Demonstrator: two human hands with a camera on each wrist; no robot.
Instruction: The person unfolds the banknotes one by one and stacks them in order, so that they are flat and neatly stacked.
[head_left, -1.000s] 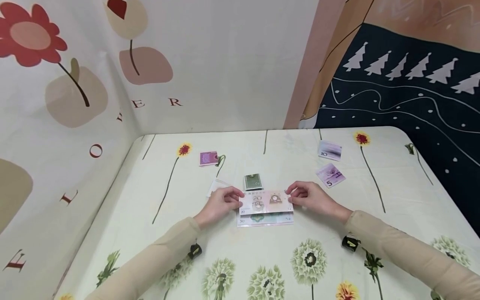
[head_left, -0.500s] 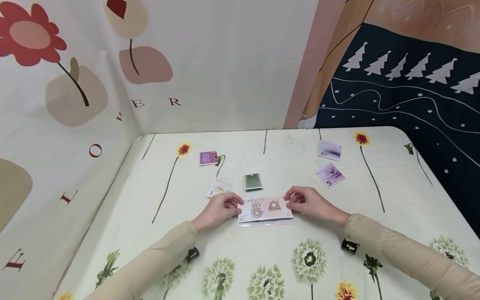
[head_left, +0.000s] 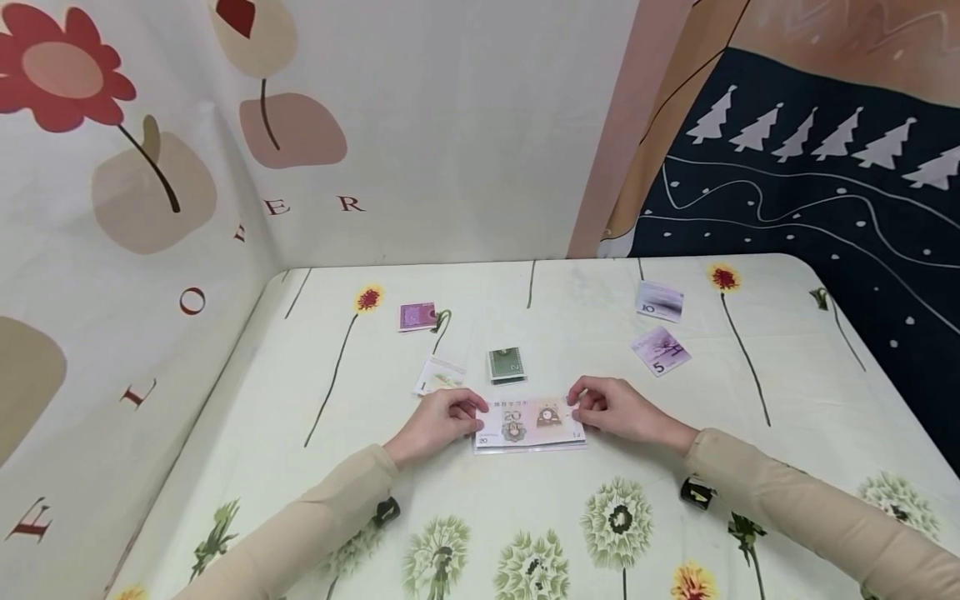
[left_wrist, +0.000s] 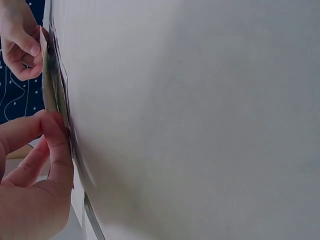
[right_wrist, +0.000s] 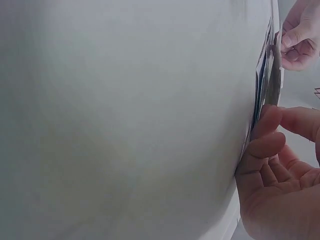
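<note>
A pinkish 20 banknote, play-money in look, lies over other notes, and only thin edges of those below show at its front. My left hand pinches its left end between thumb and fingers. At the other end my right hand grips the right edge the same way. Seen edge-on in the left wrist view, the notes stand slightly apart from each other, with the left hand pinching them. The right wrist view likewise shows layered notes at the fingertips of the right hand.
Beyond the 20 note lies a folded green note, with a white note marked 1 to its left. A folded magenta note sits farther back. Notes marked 10 and 5 lie at right on the flowered tablecloth.
Both hands have brought the 20 note toward the person and down over the 50 note, which is now mostly covered. More of the note marked 1 shows.
</note>
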